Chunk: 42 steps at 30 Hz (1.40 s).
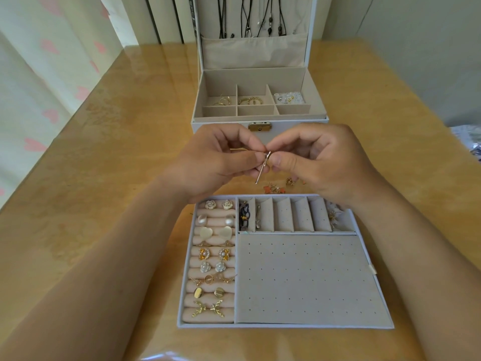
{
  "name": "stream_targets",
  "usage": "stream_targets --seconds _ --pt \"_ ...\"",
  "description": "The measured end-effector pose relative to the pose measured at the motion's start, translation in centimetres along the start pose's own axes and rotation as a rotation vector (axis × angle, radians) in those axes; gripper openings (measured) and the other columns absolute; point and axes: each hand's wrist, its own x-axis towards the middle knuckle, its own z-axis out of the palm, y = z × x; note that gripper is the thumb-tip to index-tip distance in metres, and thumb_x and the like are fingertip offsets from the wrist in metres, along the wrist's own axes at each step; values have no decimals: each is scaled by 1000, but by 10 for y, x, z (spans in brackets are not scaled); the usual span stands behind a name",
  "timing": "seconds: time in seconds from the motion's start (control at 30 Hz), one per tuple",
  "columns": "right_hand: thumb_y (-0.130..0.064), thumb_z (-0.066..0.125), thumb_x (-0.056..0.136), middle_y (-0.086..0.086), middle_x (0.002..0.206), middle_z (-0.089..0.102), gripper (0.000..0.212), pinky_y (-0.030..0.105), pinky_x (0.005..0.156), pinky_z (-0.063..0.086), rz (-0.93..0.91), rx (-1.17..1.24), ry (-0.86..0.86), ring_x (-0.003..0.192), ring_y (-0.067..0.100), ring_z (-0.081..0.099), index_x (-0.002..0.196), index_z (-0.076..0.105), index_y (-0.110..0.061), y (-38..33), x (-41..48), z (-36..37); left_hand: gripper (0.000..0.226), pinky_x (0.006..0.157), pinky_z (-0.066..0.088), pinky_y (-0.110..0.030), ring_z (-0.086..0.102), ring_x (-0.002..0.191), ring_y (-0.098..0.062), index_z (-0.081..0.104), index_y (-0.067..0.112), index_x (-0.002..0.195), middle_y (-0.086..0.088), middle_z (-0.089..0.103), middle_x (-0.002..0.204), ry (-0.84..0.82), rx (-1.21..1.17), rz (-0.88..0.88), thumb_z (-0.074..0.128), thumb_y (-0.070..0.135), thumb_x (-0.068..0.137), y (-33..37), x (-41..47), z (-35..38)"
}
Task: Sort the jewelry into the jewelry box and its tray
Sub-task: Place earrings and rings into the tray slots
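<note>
Both hands: left hand [216,157], right hand [316,162] pinching thin metal earring [262,166] | hanging near-vertical | slotted tray [286,326] lying just below, toward her.

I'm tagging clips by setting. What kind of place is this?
Probably a room at home: a wooden table beside a heart-patterned curtain, with an open jewelry box and its tray laid out.

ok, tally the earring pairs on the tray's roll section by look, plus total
On the tray rolls:
White rose pairs: 2
Round pearl pairs: 1
Cream heart pairs: 1
Gold flower with pearl centre pairs: 1
Thin gold dangle pairs: 1
Gold oval stud pairs: 1
Gold bow-shaped pairs: 1
Total: 8 pairs
</note>
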Motion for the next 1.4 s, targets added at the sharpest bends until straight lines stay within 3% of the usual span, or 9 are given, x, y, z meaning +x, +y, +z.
stream_targets --seconds 0.07,0.23,0.43,0.6,0.7,0.83,1.03,1.2,1.4 --pt "-3 75 85 4 82 76 13 19 59 53 8 18 3 74 18 73 91 73 -14 -2 0 0 10 69 60 -27 70 71 -22 66 -1 87 -13 70 78 -1 13 -1 68 -1 77 0 -1 1" --pt "-4 73 87 9 81 73 10 32 57 55 66 6 -27 69 16 69 85 71 -13 1 0 0 15 64 59 -26 71 68 -22 65 -2 87 -11 70 78 -3 69 -12 72 2 73 -1 -2 2" --pt "-2 68 89 4 70 68 6 23 56 50 121 55 -216 62 11 64 85 65 -6 -8 -3 -10 14 58 52 -27 65 63 -18 67 6 87 -4 68 72 16 188 42 74 2 75 1 0 -8" --pt "-10 73 88 3 80 70 5 32 66 54 125 -176 -370 72 22 64 86 70 -14 -7 -5 -6 12 56 49 -29 63 62 -18 68 7 87 -2 66 70 68 250 30 74 6 77 -3 2 -12" --pt "-11 72 89 -1 80 68 8 24 63 50 127 -272 -408 69 12 60 85 70 -18 -8 -6 -3 12 56 49 -29 63 63 -18 69 9 88 -1 67 71 59 261 22 74 7 77 -5 2 -12" --pt "-10 74 83 -9 70 64 14 12 56 40 122 -350 -391 60 4 53 77 70 -21 -12 -6 -3 11 57 49 -30 63 64 -18 69 10 88 -2 67 71 55 278 26 73 8 78 -5 2 -13" --pt "-4 75 77 -11 60 59 14 7 51 35 81 -415 -379 51 1 51 74 73 -18 -17 -9 1 12 56 49 -29 63 64 -18 70 10 89 -4 67 73 40 276 32 73 6 79 -7 3 -14" --pt "-4 71 78 -8 74 64 22 12 56 37 36 -456 -407 61 10 55 79 77 -25 -12 -8 5 14 56 50 -28 63 64 -17 69 8 91 -4 68 75 26 291 39 71 -4 84 -6 3 -15" --pt "-13 56 73 -12 85 60 28 13 57 38 22 -514 -372 67 14 56 77 79 -28 -11 -7 2 11 57 50 -30 63 65 -18 70 9 90 -6 68 77 38 300 42 72 5 81 -5 2 -15"
